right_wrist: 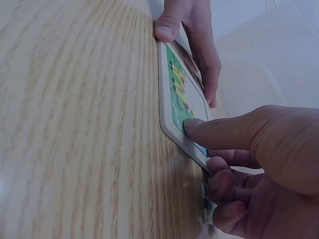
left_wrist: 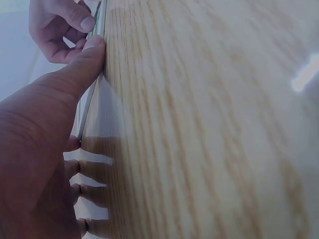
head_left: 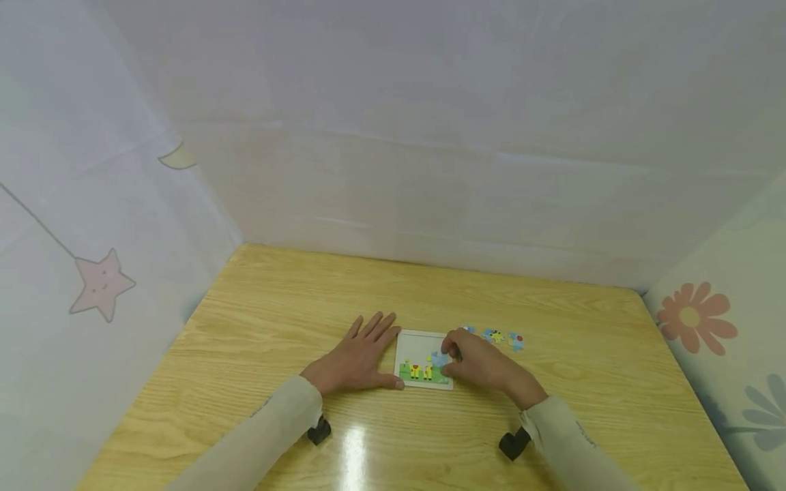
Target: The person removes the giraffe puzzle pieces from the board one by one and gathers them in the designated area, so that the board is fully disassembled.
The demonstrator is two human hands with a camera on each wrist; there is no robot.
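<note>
A small white-framed jigsaw board [head_left: 421, 333] lies on the table, its lower part filled with green pieces showing yellow figures. A light blue puzzle piece [head_left: 439, 359] sits above the green at the board's right side. My left hand [head_left: 359, 358] lies spread along the left edge, thumb at the near corner. My right hand [head_left: 482, 361] is at the right side, its thumb [right_wrist: 199, 128] touching the green part of the picture and its other fingers bent beside the frame. I cannot tell whether a piece is pinched there.
Several loose puzzle pieces [head_left: 496, 335] lie behind and right of my right hand, blue with yellow and red parts. The wooden table [head_left: 295, 293] meets a pale cloth backdrop [head_left: 399, 184] at the back and sides. Dark wrist straps [head_left: 514, 443] show by the sleeves.
</note>
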